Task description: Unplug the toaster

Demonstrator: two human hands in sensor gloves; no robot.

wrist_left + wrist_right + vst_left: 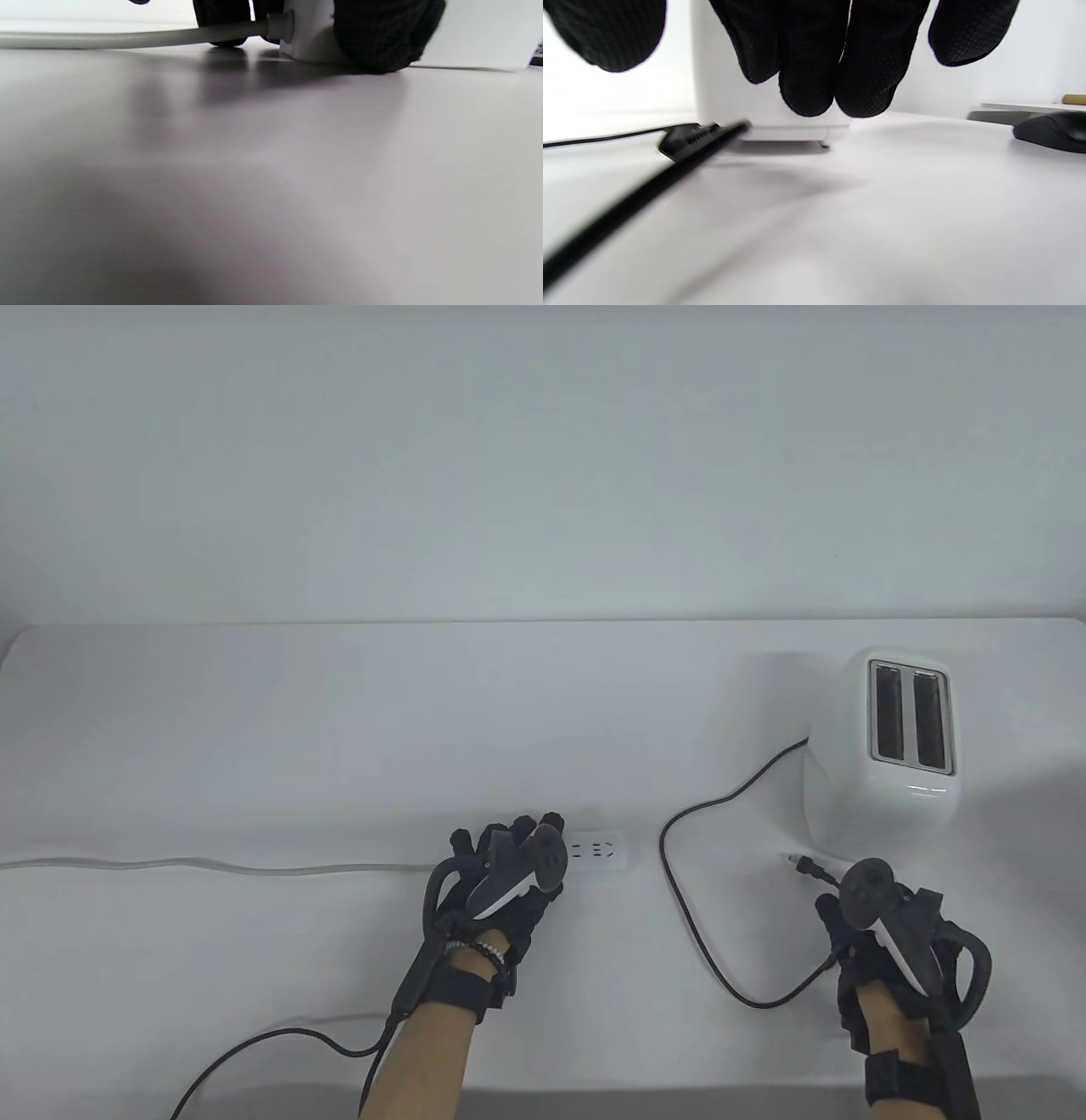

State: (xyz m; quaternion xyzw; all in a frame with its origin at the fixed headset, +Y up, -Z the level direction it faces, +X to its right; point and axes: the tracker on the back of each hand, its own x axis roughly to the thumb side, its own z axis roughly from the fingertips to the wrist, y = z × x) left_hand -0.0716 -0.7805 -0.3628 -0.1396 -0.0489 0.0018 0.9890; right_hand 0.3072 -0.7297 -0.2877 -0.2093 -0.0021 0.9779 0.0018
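Note:
The white toaster (887, 755) stands at the right of the table. Its black cord (683, 891) loops across the table and ends in a black plug (806, 863), which lies loose on the table just in front of the toaster. My right hand (857, 899) is right behind the plug. In the right wrist view its fingers (814, 76) hang free above the table, with the plug (687, 137) lying below them to the left. My left hand (509, 848) grips the left end of the white power strip (598, 853). In the left wrist view, fingers flank the strip (309, 34).
The strip's grey cable (170, 865) runs left to the table edge and shows in the left wrist view (127, 39). A black glove cable (280, 1044) trails near the front edge. A dark object (1052, 127) lies off to the right in the right wrist view.

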